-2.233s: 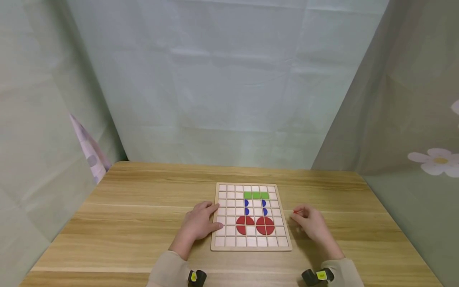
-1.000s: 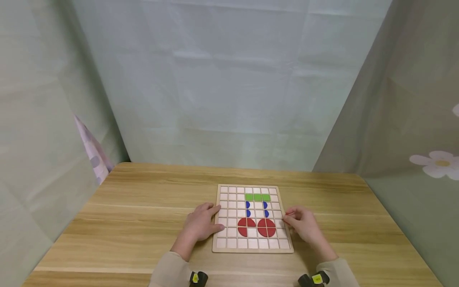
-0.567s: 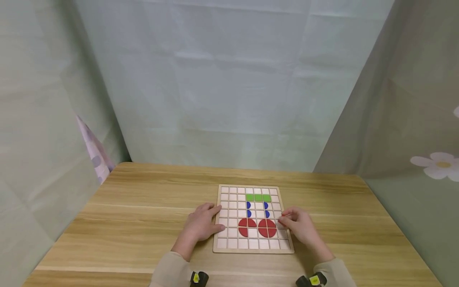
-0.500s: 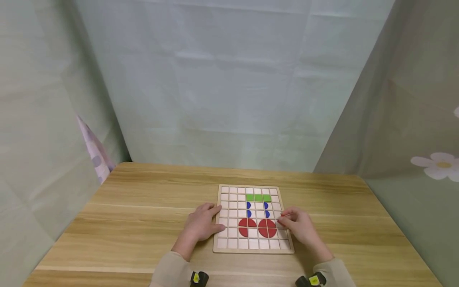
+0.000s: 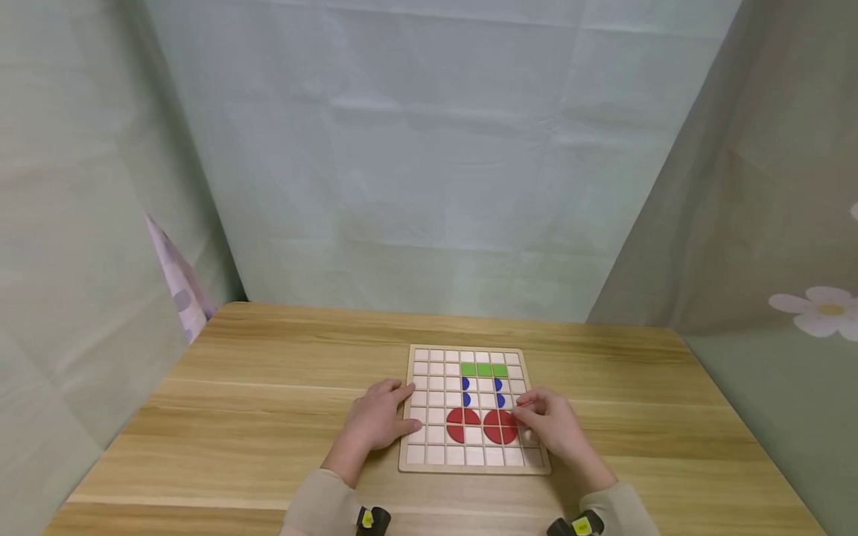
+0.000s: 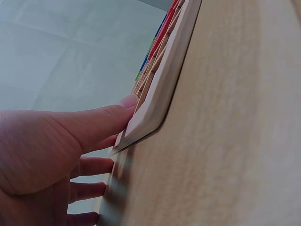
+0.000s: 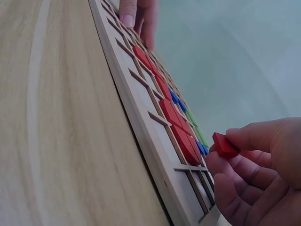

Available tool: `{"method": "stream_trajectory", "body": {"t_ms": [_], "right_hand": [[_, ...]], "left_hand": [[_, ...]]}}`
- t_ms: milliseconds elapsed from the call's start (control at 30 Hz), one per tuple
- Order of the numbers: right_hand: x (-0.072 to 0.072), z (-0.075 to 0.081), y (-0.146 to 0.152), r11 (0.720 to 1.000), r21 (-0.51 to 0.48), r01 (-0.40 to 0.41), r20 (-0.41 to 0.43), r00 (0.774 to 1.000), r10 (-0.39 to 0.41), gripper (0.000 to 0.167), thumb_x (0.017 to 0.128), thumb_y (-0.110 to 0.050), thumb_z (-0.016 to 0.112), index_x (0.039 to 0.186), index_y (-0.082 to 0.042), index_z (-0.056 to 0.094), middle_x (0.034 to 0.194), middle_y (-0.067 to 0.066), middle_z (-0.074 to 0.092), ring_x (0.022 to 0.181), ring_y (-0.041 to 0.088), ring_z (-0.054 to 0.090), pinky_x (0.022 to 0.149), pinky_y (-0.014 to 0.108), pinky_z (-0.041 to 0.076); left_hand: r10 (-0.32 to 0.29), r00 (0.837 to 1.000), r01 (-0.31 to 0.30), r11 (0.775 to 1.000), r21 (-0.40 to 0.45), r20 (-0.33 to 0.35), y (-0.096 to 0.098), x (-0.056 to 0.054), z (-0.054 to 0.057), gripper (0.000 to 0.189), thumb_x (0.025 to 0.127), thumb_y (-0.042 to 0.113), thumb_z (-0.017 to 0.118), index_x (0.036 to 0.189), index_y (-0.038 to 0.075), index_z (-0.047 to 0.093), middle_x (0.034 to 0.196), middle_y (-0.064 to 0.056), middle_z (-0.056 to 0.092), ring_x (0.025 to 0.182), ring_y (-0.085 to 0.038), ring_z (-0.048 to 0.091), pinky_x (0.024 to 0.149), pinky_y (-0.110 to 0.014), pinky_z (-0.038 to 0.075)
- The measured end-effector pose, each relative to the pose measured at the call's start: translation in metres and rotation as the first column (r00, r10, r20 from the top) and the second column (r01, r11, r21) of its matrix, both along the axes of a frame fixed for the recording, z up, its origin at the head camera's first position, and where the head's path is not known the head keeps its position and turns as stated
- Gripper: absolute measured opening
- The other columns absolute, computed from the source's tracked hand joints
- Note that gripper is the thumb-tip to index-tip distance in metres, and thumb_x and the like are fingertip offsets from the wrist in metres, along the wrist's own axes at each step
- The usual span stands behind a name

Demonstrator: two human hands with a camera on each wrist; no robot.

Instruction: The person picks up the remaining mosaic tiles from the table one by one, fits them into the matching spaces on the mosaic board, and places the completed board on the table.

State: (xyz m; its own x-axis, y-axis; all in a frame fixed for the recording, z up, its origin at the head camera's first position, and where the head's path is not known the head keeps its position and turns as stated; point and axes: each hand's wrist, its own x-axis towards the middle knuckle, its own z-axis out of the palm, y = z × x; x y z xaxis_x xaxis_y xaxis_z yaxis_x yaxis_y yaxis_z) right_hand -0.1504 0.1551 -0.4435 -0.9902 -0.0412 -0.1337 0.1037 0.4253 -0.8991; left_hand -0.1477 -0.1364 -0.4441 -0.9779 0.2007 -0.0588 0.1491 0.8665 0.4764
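A wooden grid board [image 5: 469, 470] lies flat on the table. My left hand [image 5: 375, 417] rests at its left edge, fingers spread, the thumb [image 6: 120, 110] on the rim. Between thumb and fingers, my right hand [image 5: 553, 424] pinches a small red tile [image 7: 225, 145] over the board's right side, just right of a full red disc [image 5: 494, 434] of quarter-circle tiles. Three red quarter circles [image 5: 455, 415] sit left of that disc, around a bare lower-right cell. Above are blue half-circle tiles [image 5: 465, 400] in two columns and a row of green square tiles [image 5: 484, 370].
Wood-grained tabletop [image 5: 281, 357] surrounds the board. A pale grey-green curtain [image 5: 429, 186] hangs behind, with more cloth at both sides; the right one carries a white flower print [image 5: 821, 309]. Black wrist straps [image 5: 372, 519] sit over the beige sleeves [image 5: 318, 506].
My right hand has moved left with the red tile, from beside the board to over its right columns. My left hand stays at the left edge.
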Motion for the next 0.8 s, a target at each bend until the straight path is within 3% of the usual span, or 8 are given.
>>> {"method": "stream_trajectory", "body": {"t_ms": [300,800], "right_hand": [[-0.002,-0.001,-0.007,1.0,-0.01,-0.009,0.002,1.0,0.009,0.018,0.087,-0.01,0.066,0.098,0.001,0.059,0.081,0.009,0.067,0.068,0.016,0.063,0.051,0.026,0.051],[0.0,0.001,-0.018,0.999,-0.007,-0.049,0.001,0.999,0.049,0.019,0.088,-0.012,0.066,0.099,0.001,0.058,0.08,0.01,0.066,0.067,0.017,0.062,0.054,0.03,0.055]], "left_hand": [[0.001,1.0,-0.001,1.0,-0.002,-0.009,0.0,-0.002,-0.001,0.064,0.081,0.038,0.073,0.135,0.012,0.054,0.139,-0.014,0.047,0.129,-0.035,0.042,0.098,-0.06,0.038],[0.009,1.0,-0.009,1.0,0.005,-0.002,-0.001,0.0,0.002,0.062,0.081,0.037,0.073,0.135,0.011,0.054,0.139,-0.015,0.047,0.13,-0.036,0.041,0.099,-0.06,0.037]]}}
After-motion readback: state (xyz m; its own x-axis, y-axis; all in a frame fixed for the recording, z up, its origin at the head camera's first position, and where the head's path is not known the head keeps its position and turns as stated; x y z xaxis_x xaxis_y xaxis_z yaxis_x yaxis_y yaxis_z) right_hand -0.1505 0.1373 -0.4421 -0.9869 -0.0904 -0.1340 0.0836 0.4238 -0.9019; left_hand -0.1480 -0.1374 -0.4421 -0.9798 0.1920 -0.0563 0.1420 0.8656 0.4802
